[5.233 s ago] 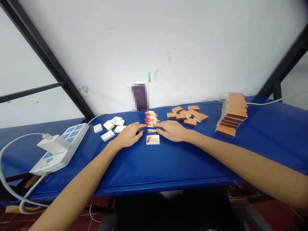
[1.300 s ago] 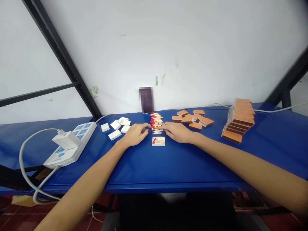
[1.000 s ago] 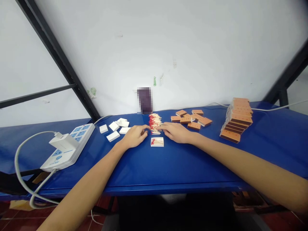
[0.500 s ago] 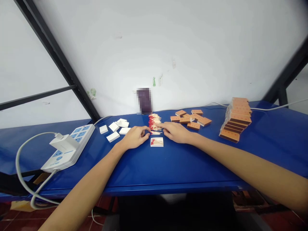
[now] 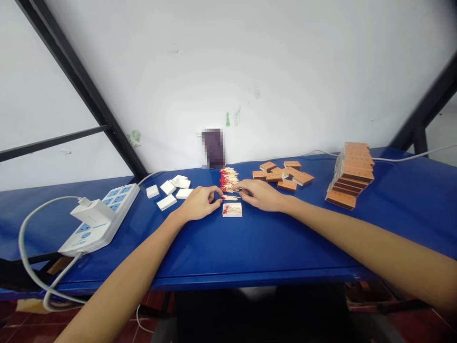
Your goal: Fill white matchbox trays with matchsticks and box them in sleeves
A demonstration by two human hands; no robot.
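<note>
My left hand [image 5: 200, 203] rests on the table, thumb and index fingertip closed around the red heads of a small row of matches [image 5: 231, 197]. From the other side my right hand [image 5: 262, 194] reaches in, its index finger stretched onto the edge of a larger match pile [image 5: 228, 177] and its thumb near the bare ends of the small row. The right fingers are apart and hold nothing that I can see. Just in front of both hands lies a white matchbox tray [image 5: 232, 214] with several red-headed matches in it.
Several white trays [image 5: 166, 203] lie left of my left hand. Orange matchboxes [image 5: 286, 185] are scattered at the right, with a tall stack of matchboxes [image 5: 352, 178] beyond. A white power strip [image 5: 103, 224] with a plugged-in charger stands at the left. A dark pixelated object [image 5: 214, 148] leans on the wall.
My right index finger has drawn back and bent slightly at the pile's edge. The left hand stays by the match heads. The whole view has shifted a little.
</note>
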